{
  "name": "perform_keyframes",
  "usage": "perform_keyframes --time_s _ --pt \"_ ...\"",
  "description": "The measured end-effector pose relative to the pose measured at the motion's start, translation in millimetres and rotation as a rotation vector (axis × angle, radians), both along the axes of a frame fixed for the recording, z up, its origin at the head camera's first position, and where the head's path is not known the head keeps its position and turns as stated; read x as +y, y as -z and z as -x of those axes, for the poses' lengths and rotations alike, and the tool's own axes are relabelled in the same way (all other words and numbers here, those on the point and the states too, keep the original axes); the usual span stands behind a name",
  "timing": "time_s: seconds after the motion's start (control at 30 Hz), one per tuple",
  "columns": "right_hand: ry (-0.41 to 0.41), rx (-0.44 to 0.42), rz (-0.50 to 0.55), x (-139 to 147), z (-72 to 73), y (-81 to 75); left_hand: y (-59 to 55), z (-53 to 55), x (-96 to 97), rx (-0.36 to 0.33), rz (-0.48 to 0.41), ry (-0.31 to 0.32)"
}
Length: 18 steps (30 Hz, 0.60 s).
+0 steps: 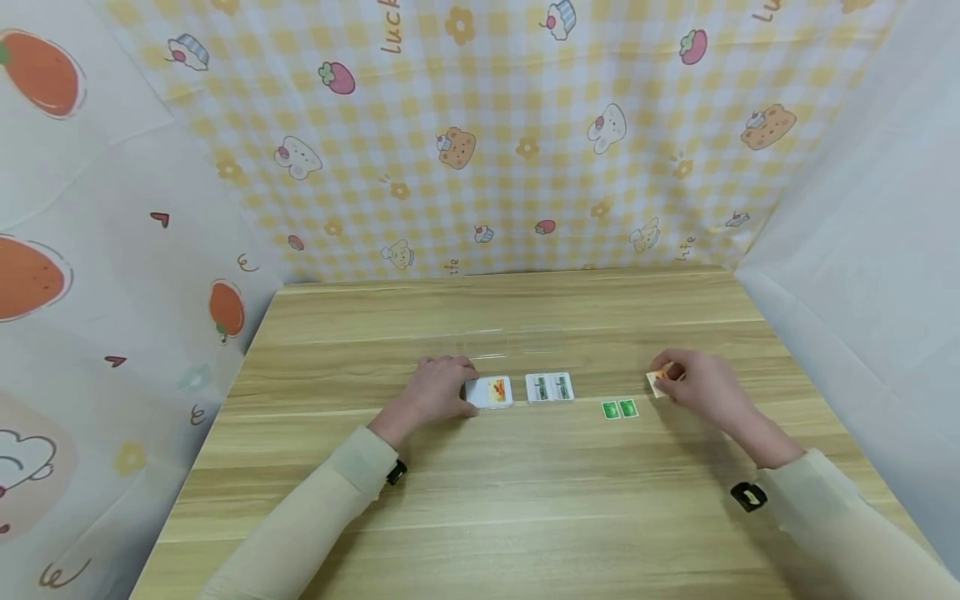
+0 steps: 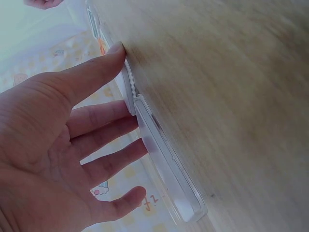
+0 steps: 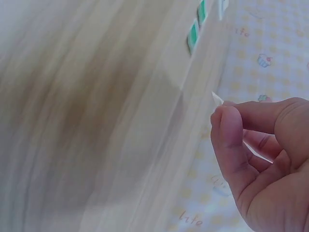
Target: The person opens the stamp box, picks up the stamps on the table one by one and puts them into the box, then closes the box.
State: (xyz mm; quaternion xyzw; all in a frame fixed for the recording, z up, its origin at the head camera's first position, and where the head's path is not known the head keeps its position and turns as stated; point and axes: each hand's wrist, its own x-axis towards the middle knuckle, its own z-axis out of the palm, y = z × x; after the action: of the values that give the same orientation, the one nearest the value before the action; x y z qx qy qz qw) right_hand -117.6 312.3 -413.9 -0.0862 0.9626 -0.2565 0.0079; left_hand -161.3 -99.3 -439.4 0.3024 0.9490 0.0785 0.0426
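My left hand [image 1: 441,389] holds a flat white case [image 1: 477,393] by its edges, thumb on the near side and fingers on the far side. An orange picture piece [image 1: 498,390] lies on the case's right half. Another white slab in clear plastic [image 2: 166,154] shows near those fingers in the left wrist view; the hand hides it from the head view. At the right, my right hand [image 1: 701,385] pinches a small cream-and-orange piece [image 1: 656,383] between thumb and forefinger above the table. Only its white corner [image 3: 217,98] shows in the right wrist view.
A second case with two green landscape pieces [image 1: 549,387] lies right of the held case. Two small green pieces [image 1: 619,409] lie side by side on the wooden table [image 1: 525,517]. Faint clear rectangular outlines [image 1: 487,342] show behind the cases. Patterned cloth [image 1: 487,200] hangs behind.
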Motion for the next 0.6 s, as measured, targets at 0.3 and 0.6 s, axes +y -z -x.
perform_keyframes --time_s 0.3,0.6 --pt "-0.003 -0.107 0.176 -30.5 5.9 -8.3 0.8 0.8 -0.3 0.002 0.004 -0.002" --pt "-0.055 -0.105 0.220 -62.2 11.5 -10.1 -0.8 1.1 1.5 -0.005 0.013 0.004"
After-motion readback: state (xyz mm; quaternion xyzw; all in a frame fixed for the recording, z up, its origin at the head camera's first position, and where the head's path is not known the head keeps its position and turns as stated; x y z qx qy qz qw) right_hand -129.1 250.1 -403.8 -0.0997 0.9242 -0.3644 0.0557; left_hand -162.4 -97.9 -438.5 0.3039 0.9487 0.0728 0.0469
